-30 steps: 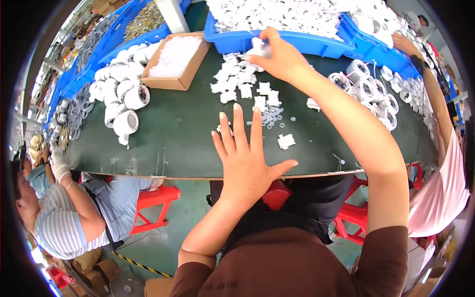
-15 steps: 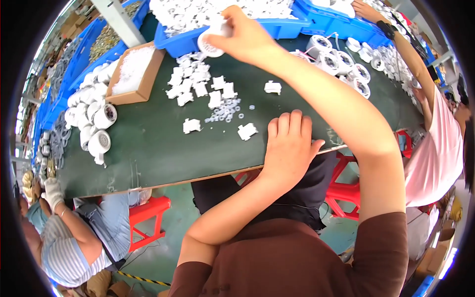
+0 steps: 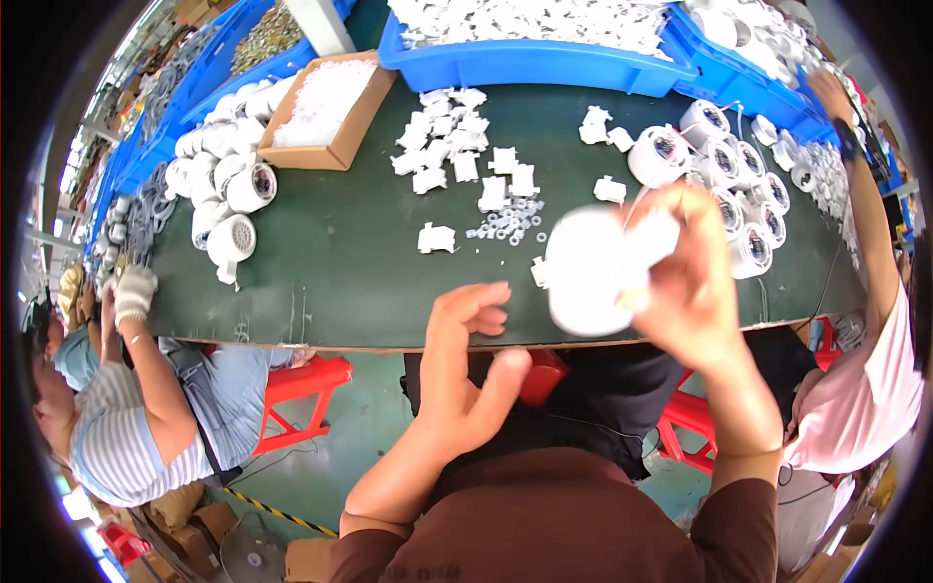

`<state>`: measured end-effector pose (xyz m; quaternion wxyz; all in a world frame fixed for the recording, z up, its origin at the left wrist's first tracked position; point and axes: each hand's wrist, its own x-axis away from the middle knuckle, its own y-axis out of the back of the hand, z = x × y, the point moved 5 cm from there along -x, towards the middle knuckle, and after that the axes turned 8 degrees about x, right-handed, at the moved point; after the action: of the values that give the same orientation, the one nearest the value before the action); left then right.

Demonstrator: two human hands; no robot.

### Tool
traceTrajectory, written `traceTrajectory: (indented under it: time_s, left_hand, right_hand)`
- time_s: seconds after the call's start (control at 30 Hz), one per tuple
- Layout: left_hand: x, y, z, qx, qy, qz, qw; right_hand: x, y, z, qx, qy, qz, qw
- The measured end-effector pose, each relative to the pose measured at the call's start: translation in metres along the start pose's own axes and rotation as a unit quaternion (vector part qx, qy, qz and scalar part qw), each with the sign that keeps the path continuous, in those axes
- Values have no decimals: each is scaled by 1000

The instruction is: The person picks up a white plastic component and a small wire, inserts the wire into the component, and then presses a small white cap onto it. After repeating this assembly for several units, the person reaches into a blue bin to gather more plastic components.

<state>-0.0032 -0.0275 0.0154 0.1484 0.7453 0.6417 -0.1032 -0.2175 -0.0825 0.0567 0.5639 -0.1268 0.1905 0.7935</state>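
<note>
In front of my chest, over the table's near edge, my right hand (image 3: 702,291) grips a round white plastic housing (image 3: 588,277) with a short side piece. It is blurred and hides part of a small white bracket beneath it. My left hand (image 3: 465,360) is raised at the table edge, thumb and fingers apart, holding nothing. Beyond it lie a single white bracket (image 3: 436,238) and a scatter of small translucent rings (image 3: 507,223). Further back is a heap of white plastic brackets (image 3: 442,136). Another white bracket (image 3: 609,189) lies behind the housing.
A cardboard box (image 3: 309,157) of translucent bits stands left of the heap. White round housings (image 3: 233,238) are stacked at left, wired ones (image 3: 721,160) at right. A blue bin (image 3: 535,70) of white parts spans the back. Co-workers' arms reach in at both sides.
My right hand has come back from the blue bin toward me, carrying the round white housing. My left hand has lifted off the table edge, turned and spread its fingers. The view has shifted.
</note>
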Motion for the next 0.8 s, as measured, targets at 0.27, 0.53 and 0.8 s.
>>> traceTrajectory:
  time_s: [0.27,0.53,0.8]
  left_hand:
    - [-16,4,-9,-60,-14,125,990]
    - [4,19,0,-327,-148,-93,929]
    - [15,33,-18,-255,-122,-19,959]
  right_hand:
    - [28,-61,-19,47,-98,50,993]
    - [10,-77,-15,-124,-241,76,960]
    - [-3,-71,-25,53,-106,99,988]
